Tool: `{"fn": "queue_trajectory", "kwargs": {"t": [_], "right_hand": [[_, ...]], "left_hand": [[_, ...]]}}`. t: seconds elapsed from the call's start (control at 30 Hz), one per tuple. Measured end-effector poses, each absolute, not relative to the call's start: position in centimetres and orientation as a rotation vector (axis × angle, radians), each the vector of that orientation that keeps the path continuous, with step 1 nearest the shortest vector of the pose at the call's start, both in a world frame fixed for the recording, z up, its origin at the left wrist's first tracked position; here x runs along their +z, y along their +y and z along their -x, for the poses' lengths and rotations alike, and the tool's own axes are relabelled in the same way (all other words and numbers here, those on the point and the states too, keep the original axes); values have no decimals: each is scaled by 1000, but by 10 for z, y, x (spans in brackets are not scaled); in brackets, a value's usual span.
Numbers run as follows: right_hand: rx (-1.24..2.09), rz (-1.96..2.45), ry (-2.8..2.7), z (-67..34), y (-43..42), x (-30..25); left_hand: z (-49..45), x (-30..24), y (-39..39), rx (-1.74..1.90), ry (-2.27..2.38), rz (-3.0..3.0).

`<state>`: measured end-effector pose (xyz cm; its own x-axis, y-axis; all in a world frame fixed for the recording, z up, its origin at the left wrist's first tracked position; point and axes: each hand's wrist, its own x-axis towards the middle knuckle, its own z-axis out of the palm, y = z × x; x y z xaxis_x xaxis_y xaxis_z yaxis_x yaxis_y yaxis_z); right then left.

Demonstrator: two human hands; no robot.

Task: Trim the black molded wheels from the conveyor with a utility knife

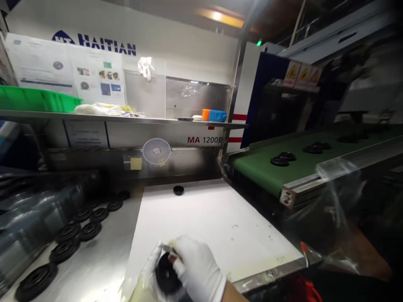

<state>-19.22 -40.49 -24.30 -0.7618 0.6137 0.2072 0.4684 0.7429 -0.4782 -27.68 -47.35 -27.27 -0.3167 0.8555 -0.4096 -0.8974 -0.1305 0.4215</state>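
Both hands wear white gloves and meet at the near edge of a white sheet (214, 222). My left hand (147, 272) cups a round black plastic disc (166, 274) from below and the left. My right hand (198, 268) is closed over the disc's right side and pinches a thin metal tool (166, 249) whose tip rests on the disc's top rim. A small black cap (178, 190) lies alone at the far edge of the sheet.
Several black discs (78, 228) lie in rows on the steel bench to the left, beside clear plastic bags (31, 214). A green conveyor (283, 163) at right carries more discs. A clear bag (333, 201) hangs off its end. A shelf (126, 118) runs across above.
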Motion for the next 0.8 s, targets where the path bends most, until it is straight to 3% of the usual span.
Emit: {"fn": "queue_trajectory", "kwargs": {"t": [0.1, 0.3, 0.5, 0.8], "right_hand": [[766, 759, -2382, 178, -408, -239], [1010, 743, -2449, 165, -420, -268], [706, 801, -2514, 175, -433, -277], [596, 848, -2496, 175, -440, -286]], "left_hand": [[289, -275, -477, 1829, 680, 307], [295, -272, -495, 2046, 720, 106], [288, -272, -491, 1998, 682, 56], [282, -279, -488, 2065, 666, 107]]}}
